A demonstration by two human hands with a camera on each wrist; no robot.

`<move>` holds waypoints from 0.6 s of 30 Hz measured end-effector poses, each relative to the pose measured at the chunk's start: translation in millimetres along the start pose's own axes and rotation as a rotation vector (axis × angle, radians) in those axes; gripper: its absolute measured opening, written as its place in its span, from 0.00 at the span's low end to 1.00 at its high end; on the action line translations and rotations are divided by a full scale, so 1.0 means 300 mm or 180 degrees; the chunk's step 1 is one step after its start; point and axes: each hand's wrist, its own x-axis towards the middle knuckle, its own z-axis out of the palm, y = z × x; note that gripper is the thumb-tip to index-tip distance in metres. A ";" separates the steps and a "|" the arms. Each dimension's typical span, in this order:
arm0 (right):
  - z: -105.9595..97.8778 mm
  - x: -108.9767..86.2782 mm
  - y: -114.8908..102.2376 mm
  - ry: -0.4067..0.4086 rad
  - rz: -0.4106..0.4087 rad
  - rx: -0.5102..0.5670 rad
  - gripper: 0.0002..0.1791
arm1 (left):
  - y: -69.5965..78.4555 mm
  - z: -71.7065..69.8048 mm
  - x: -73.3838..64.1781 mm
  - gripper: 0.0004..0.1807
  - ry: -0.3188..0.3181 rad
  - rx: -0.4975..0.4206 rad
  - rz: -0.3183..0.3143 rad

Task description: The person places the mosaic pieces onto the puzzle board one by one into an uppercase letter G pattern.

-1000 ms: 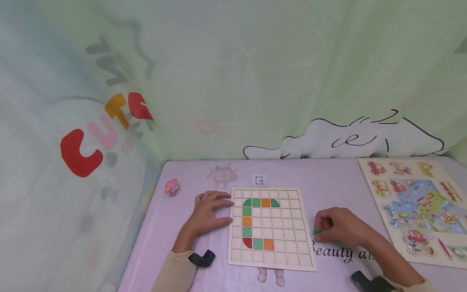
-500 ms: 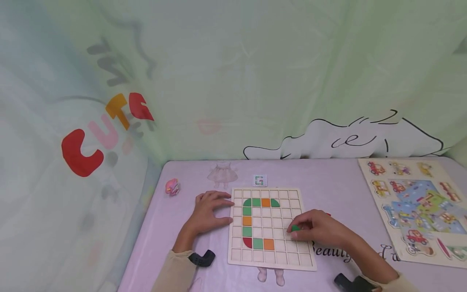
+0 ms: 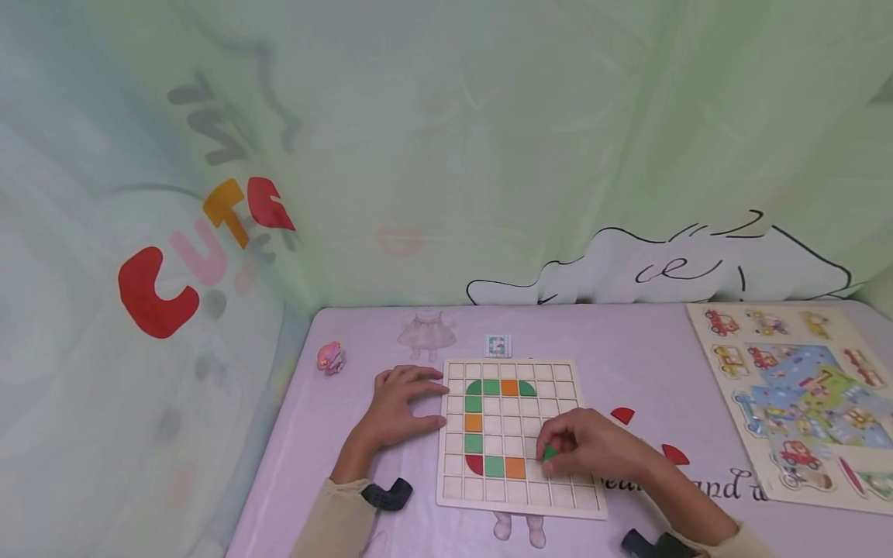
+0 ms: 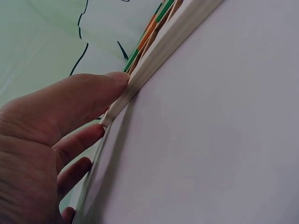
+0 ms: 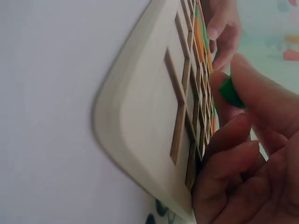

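Note:
A wooden grid board (image 3: 512,496) lies on the table, with green, orange and red tiles set in a C-like outline in its cells. My left hand (image 3: 399,411) rests at the board's left edge, its thumb and fingertips touching the rim; the left wrist view shows the thumb (image 4: 88,95) against that wooden edge. Over the lower right cells, my right hand (image 3: 589,446) pinches a small green tile (image 3: 549,452) between thumb and fingers. In the right wrist view the green tile (image 5: 230,92) is partly covered by the thumb.
Two red quarter-round tiles (image 3: 623,415) lie right of the board. A small pattern card (image 3: 498,346) sits behind it. A pink toy figure (image 3: 330,357) is at the back left, and a vehicle picture puzzle (image 3: 802,403) lies at the right.
My right hand has moved left from beside the board to over its lower right cells, carrying the green tile. The red tiles it covered now show. My left hand has stayed put.

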 end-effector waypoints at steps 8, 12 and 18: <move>0.013 0.013 0.003 0.0138 0.0165 -0.0037 0.11 | 0.006 -0.008 -0.004 0.24 0.0000 -0.0015 -0.0018; 0.020 0.017 0.006 0.0243 0.0201 -0.0069 0.10 | 0.010 -0.009 -0.003 0.24 0.0018 -0.0034 -0.0002; 0.028 0.023 0.003 0.0322 0.0307 -0.0103 0.08 | 0.011 -0.009 -0.003 0.24 -0.0022 -0.0020 -0.0027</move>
